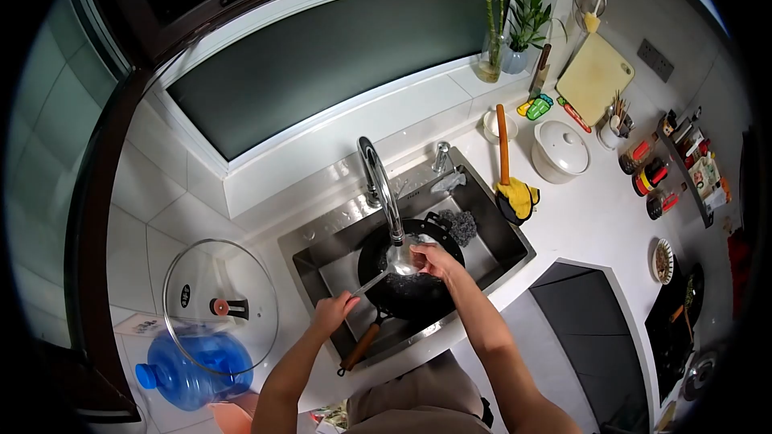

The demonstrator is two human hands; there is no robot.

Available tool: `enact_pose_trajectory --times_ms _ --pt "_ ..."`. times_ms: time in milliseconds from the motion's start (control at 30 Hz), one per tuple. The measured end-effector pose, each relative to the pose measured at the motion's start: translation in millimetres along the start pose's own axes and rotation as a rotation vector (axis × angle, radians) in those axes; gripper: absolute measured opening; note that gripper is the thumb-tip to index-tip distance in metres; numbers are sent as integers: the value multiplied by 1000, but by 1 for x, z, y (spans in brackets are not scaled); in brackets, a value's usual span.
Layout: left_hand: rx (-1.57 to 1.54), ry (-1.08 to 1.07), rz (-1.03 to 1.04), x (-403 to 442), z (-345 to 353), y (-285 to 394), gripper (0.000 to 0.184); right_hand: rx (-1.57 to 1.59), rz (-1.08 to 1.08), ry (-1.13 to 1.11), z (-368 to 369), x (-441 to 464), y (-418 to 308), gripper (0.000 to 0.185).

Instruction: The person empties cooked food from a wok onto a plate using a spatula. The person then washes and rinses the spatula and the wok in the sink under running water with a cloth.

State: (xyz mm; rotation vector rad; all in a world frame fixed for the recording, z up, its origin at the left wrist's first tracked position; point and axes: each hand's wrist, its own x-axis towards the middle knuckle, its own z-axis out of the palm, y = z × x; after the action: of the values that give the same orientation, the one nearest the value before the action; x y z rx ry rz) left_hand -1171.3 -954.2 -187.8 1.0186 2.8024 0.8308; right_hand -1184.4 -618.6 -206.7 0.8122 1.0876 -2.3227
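My left hand (331, 313) is closed on the thin handle of a metal ladle (401, 260) above the sink. At the ladle's round head, my right hand (434, 260) has its fingers bent around the edge; part of them is hidden. Directly over that head is the spout of the chrome faucet (379, 177). Below both hands a black wok (418, 299) lies in the steel sink (498, 251), its wooden handle (359, 347) reaching over the front rim. A dark grey mesh scrubber (461, 227) sits right of the wok.
Left of the sink stand a glass lid (261, 273) and a blue water jug (193, 374). To the right are a yellow cloth (519, 195), a wooden-handled tool (503, 145), a white lidded pot (560, 153) and a cutting board (596, 79). A stove (671, 329) is at far right.
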Motion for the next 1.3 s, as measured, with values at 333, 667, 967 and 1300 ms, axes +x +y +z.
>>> enact_pose_trajectory --times_ms 333,667,967,1300 --pt "16 0 6 -4 -6 -6 30 -90 -72 135 20 -21 -1 35" --pt "47 -7 37 8 -23 14 33 -156 -179 168 20 -16 -1 23" --pt "-217 -99 -117 88 5 54 37 -108 -431 254 3 -62 -75 14" --pt "-578 90 39 157 42 111 29 -305 -711 415 27 -144 -152 13"
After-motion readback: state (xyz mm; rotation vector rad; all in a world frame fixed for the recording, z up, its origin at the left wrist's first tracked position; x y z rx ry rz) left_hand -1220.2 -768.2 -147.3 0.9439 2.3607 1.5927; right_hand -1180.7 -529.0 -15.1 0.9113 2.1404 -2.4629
